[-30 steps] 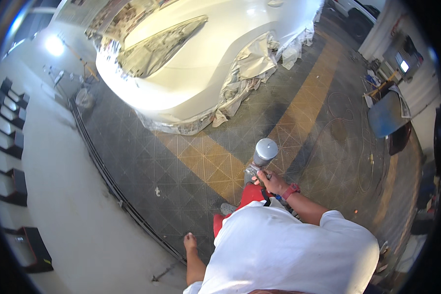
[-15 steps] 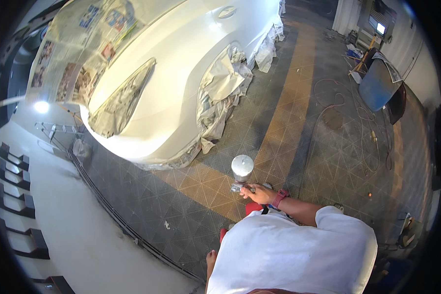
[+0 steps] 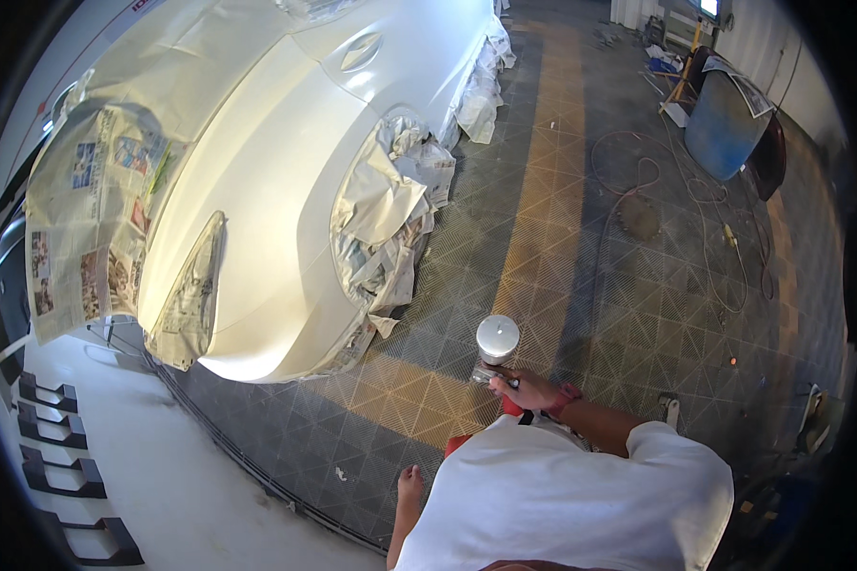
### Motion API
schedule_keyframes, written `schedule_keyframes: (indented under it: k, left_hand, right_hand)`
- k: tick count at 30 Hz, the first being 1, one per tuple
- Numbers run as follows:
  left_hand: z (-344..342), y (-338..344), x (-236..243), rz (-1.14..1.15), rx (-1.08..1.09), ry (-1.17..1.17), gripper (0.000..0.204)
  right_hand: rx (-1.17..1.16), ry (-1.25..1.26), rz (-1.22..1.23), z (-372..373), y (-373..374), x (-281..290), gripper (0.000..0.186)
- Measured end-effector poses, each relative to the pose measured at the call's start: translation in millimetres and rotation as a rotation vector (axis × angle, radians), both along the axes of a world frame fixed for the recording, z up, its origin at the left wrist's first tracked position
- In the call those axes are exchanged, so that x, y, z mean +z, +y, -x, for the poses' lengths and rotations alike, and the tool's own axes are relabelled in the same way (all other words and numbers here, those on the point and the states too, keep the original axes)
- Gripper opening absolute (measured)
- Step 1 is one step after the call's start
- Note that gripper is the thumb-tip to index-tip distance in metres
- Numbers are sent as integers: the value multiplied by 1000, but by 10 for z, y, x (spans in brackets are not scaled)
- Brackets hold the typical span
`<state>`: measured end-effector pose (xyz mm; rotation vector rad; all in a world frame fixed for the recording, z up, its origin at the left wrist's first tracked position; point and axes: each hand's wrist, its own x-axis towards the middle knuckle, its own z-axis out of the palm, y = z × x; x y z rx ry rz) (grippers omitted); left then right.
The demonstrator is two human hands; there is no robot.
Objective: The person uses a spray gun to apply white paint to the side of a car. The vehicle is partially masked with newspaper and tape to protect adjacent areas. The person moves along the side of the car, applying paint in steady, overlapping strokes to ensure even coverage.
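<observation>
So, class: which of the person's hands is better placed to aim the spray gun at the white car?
Right. The right hand already grips the spray gun, its cup upright; no left hand shows.

Grated floor (image 3: 581, 285): masked white car (image 3: 286, 181), red hose (image 3: 695, 190), blue barrel (image 3: 724, 124).

I see the right hand (image 3: 528, 388) gripping a spray gun (image 3: 497, 350) near the white car (image 3: 286, 190) masked with newspaper (image 3: 81, 209).
</observation>
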<state>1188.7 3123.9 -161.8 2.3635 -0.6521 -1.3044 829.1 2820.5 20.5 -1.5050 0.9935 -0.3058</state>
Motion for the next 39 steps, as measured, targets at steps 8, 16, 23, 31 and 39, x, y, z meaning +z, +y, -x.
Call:
schedule_keyframes:
  k: [8,16,23,31,39]
  left_hand:
    - [423,-1099,133,60,-220,-24,45]
    - [506,-1687,612,-92,-652,137,38]
    - [-160,-1469,-39,-180,-965,105,41]
    - [-674,-1904,-579,-61,-1245,190,43]
    - [-419,-2675,-405,-127,-959,-21,54]
  right_hand:
    - [-182,-89,-12,512,-199,-303,51]
    - [-316,-169,38,679,-195,-320,44]
    - [-379,197,-46,685,-100,125,56]
    - [-559,233,67,817,281,-29,58]
    - [-790,255,-52,1191,380,39,57]
